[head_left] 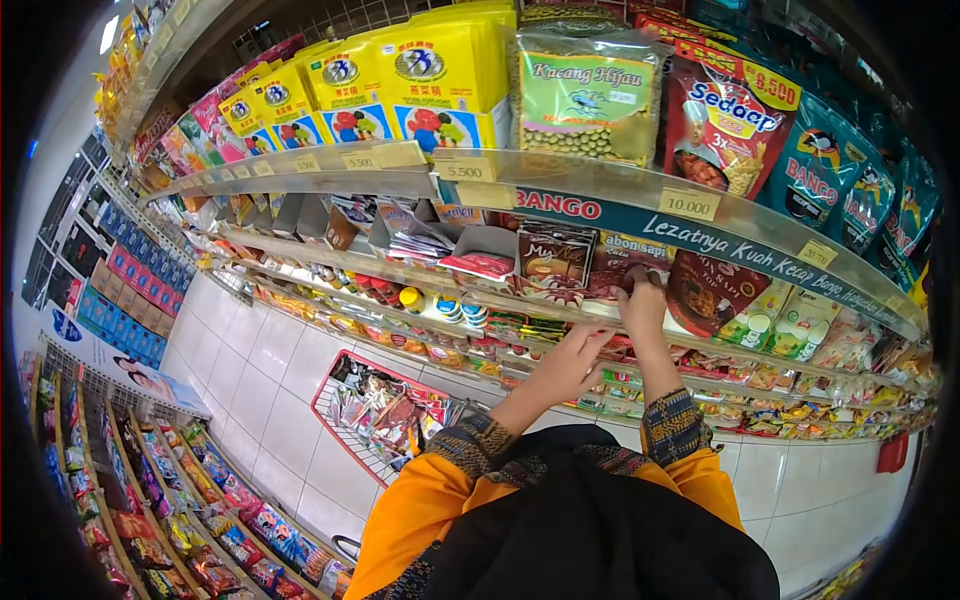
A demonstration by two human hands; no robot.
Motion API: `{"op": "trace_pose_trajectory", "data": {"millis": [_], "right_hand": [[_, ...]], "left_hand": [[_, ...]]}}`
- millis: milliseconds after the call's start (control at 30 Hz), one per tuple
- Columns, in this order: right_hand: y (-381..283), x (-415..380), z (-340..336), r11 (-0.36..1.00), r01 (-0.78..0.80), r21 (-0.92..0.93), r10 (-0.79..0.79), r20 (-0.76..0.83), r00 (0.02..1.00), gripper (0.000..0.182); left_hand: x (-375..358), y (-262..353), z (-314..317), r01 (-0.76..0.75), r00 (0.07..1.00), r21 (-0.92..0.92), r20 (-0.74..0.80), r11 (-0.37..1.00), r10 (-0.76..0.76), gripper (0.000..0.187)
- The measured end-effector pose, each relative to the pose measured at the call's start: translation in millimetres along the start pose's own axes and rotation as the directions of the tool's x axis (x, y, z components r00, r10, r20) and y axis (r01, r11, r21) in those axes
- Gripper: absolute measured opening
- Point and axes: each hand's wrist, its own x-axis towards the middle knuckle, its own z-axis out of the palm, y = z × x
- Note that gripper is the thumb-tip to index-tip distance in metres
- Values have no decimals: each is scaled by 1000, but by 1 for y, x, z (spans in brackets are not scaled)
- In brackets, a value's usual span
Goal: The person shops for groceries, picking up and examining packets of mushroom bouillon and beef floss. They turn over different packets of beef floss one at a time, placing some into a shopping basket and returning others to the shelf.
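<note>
My right hand [642, 305] reaches into the second shelf, its fingers closed on a dark red packet in the section of abon sapi packets [632, 248]. Lower and to the left, my left hand [572, 365] is at the shelf's front edge with its fingers stretched out and nothing visible in them. Brown My-labelled packets [553, 258] stand just left of the right hand. On its other side is a large dark red pouch [712, 290] with a food picture. My right fingertips are partly hidden among the packets.
A red-rimmed shopping cart [322, 400] full of packets stands on the tiled floor [262, 400] at my left. Above my hands, the upper shelf edge [590, 180] carries price tags, yellow packets [425, 75] and a mung bean bag [585, 95]. Snack shelves [190, 500] line the lower left.
</note>
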Motion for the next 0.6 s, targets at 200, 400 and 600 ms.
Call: {"op": "trace_pose_trajectory", "data": {"millis": [200,400,600], "right_hand": [[12,-2,16,988,49,-149,-55,-40,998,35],[-14,-27,-8,980,183,79,-170,-147,974,24],[0,-66,-14,942,319,105,-267,-341,901,16]], "left_hand": [[-89,-53,-75,81,995,6,-67,997,-80,33],[-212,-123,-176,737,493,-89,-607,670,-623,26],[-356,-182,-145,963,107,-112,-675,245,-730,26]]}}
